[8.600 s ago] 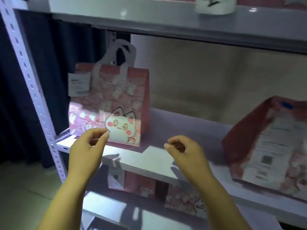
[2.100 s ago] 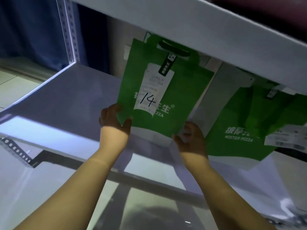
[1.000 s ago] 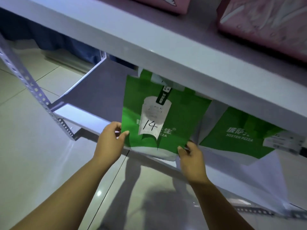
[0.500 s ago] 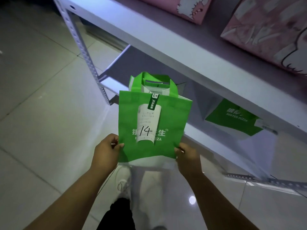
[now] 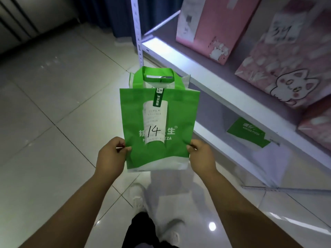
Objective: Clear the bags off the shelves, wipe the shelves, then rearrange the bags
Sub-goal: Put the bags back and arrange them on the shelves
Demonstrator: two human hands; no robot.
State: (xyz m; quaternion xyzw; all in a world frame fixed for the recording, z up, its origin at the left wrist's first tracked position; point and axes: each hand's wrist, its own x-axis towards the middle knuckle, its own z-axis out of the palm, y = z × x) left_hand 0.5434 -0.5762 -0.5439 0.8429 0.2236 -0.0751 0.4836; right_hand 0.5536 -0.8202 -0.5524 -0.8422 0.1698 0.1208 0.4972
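Pale glossy floor tiles (image 5: 53,104) lie open to my left, with a dark curtain (image 5: 100,13) behind them. My left hand (image 5: 111,158) pinches the lower left edge of the green bag (image 5: 157,129) marked 14, and my right hand (image 5: 202,158) pinches its lower right edge. The bag is upright over the floor, apart from the shelf edge. On the white shelf rack (image 5: 179,54) to the right I count three pink bags (image 5: 206,24), the rightmost cut off. A second green bag (image 5: 247,133) lies on the board beneath.

Bag (image 5: 179,113) (over the floor (image 5: 53,104)) — left of the shelves (image 5: 197,68).
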